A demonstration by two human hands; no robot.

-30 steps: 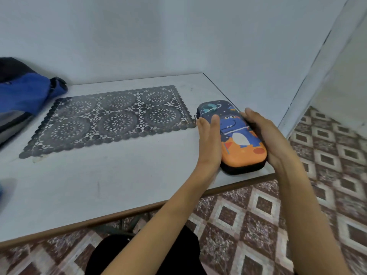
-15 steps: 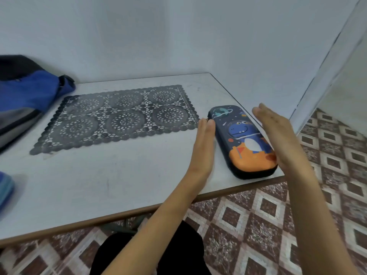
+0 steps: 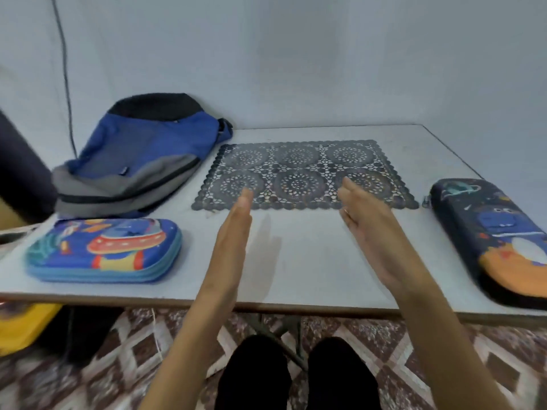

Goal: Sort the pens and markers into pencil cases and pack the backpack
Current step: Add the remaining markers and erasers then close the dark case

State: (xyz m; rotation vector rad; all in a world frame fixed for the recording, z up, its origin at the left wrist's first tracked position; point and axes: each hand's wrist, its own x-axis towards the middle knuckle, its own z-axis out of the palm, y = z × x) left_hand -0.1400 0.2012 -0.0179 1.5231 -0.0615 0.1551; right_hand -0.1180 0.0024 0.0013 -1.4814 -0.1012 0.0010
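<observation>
**Over the white table, two empty hands between two pencil cases**

Across the head view, a white table (image 3: 310,261) is running from side to side against a pale wall. The left hand (image 3: 236,229) is reaching out edge-on over the bare tabletop. Its fingers are lying straight and pressed together and holding nothing, and its fingertips are nearing the front edge of a dark lace placemat (image 3: 299,173). The right hand (image 3: 370,235) is reaching out beside it, well apart from it, palm turning inward. Its fingers are straight and loosely together, and it is also gripping nothing. Whether either hand is touching the table cannot be told, because both are slightly blurred.

At the near left corner, a blue pencil case (image 3: 103,250) with a spaceship print is lying flat and zipped. Just behind it, the blue, grey and black backpack (image 3: 139,155) is slumping toward the wall, beside the placemat's left end. At the far right, a dark dinosaur pencil case (image 3: 497,241) is lying closed along the table's edge, well apart from both hands.

Below the table, the person's dark-clad legs (image 3: 254,374) are showing over a patterned tile floor (image 3: 118,365). A yellow object (image 3: 20,327) is sitting at the lower left.
</observation>
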